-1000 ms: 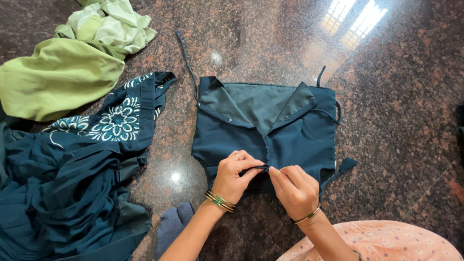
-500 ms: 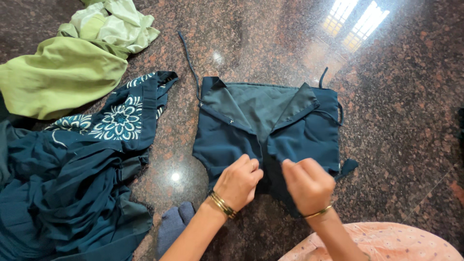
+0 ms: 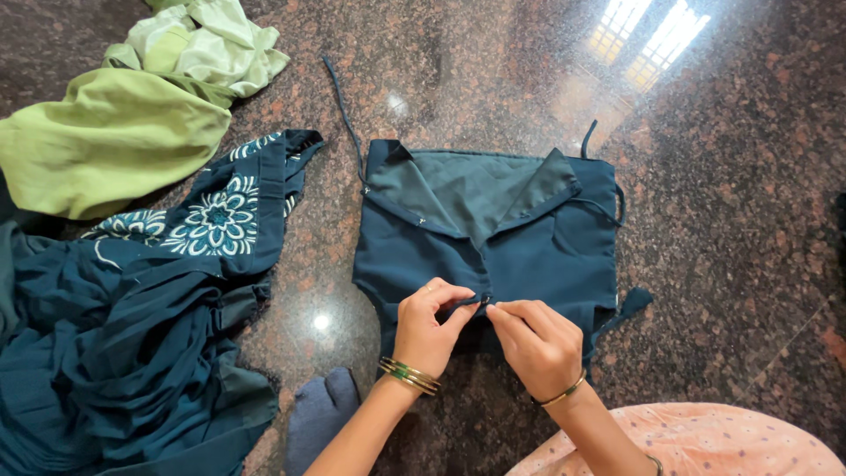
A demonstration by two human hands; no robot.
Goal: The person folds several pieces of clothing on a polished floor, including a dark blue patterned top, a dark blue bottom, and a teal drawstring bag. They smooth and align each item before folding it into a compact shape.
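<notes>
I see the blouse [image 3: 493,238] lying flat on the floor [image 3: 723,264], centre frame, top flaps folded open. Left hand [image 3: 429,324] and right hand [image 3: 538,342] meet at its lower middle, fingers pinched shut on the two front edges around a tiny fastener. I can't tell if it's hooked. Risk: the small hook slips from the pinch, or the edges misalign and pucker, since the thin fabric slides on polished stone. Printed cloth [image 3: 159,308] lower left, green cloth [image 3: 123,132] upper left, well apart.
</notes>
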